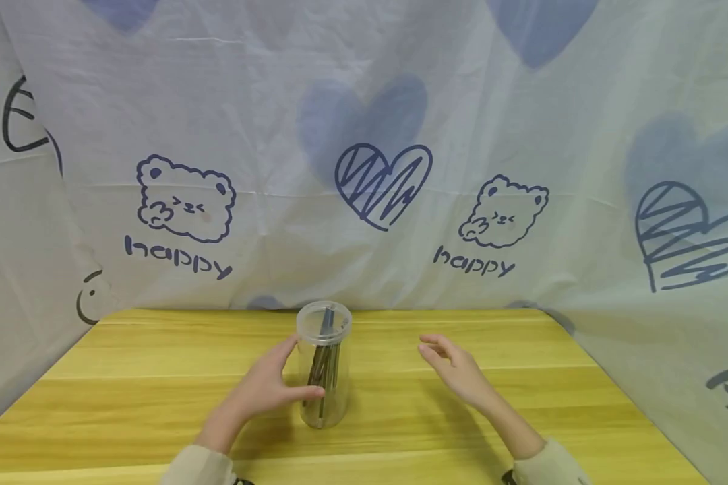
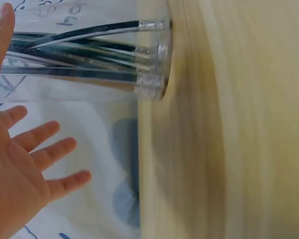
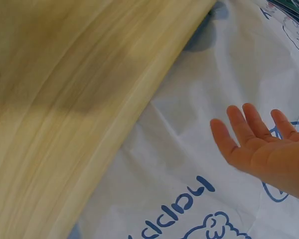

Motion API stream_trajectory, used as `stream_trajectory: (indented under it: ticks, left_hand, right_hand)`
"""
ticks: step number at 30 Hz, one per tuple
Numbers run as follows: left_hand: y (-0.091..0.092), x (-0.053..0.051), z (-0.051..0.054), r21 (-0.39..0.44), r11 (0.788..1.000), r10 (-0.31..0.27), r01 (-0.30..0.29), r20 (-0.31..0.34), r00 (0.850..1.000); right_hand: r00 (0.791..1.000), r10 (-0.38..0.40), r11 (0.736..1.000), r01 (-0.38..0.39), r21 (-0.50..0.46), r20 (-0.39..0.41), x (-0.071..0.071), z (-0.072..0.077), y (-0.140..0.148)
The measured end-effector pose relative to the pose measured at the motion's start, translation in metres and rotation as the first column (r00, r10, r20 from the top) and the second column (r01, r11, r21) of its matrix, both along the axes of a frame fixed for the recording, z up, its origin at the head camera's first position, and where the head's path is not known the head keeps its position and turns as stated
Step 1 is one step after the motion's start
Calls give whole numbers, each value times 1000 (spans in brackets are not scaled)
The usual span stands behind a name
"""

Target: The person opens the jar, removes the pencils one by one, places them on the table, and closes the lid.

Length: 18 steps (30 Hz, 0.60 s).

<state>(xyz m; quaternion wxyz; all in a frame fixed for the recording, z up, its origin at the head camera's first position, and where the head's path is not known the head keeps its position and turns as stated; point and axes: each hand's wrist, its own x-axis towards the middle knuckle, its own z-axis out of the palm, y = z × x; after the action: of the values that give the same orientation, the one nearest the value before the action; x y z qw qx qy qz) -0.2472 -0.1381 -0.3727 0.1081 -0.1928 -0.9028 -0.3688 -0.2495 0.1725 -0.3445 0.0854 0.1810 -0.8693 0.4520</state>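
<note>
A clear plastic jar (image 1: 338, 404) stands upright on the wooden table, with several dark pencils (image 1: 324, 367) inside. In the left wrist view the pencils (image 2: 89, 72) show silvery ends near the base of the jar (image 2: 99, 93). My left hand (image 1: 267, 384) is at the jar's left side, thumb in front and fingers spread; in the left wrist view this hand (image 2: 17, 169) has its fingers extended. Whether it touches the jar, I cannot tell. My right hand (image 1: 458, 370) is held above the table to the jar's right, holding nothing, its fingers (image 3: 239, 129) loosely bent.
Pale cloth (image 1: 267, 121) printed with hearts, bears and the word "happy" hangs behind and beside the wooden table (image 1: 127, 384). The table's back edge runs just behind the jar.
</note>
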Motion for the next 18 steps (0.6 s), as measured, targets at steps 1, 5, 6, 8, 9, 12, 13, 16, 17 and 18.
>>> stream_trajectory:
  ticks: [1,5,6,8,9,12,13,16,17,18]
  left_hand:
    - [2,-1,-1,34,999,-16,16,8,1000]
    - [9,-2,-3,163,985,-68,59,46,997]
    - [11,-2,-3,194,979,-80,67,58,995]
    - [14,-2,-5,254,964,-100,77,78,992]
    - [16,-2,-6,279,957,-107,80,86,990]
    - [19,-4,-8,342,935,-130,91,91,987]
    - [20,-4,-9,360,928,-135,93,91,987]
    - [20,-4,-10,397,913,-145,98,90,985]
    - [20,-4,-10,409,907,-149,100,91,985]
    - [20,-4,-10,419,902,-156,105,90,984]
  right_hand:
    - [1000,10,1000,-10,-24,10,0,0,0]
    - [998,35,994,-29,-104,56,1,2,1]
    - [997,41,992,-33,-121,67,1,2,2]
    - [995,45,990,-32,-140,88,1,2,2]
    - [994,48,989,-34,-144,96,1,3,2]
    - [991,68,987,-50,-155,112,1,4,2]
    - [990,75,986,-56,-157,116,1,4,2]
    - [989,91,983,-70,-167,119,1,5,3]
    - [988,95,982,-73,-172,122,1,6,3]
    - [988,95,982,-72,-177,126,0,6,3]
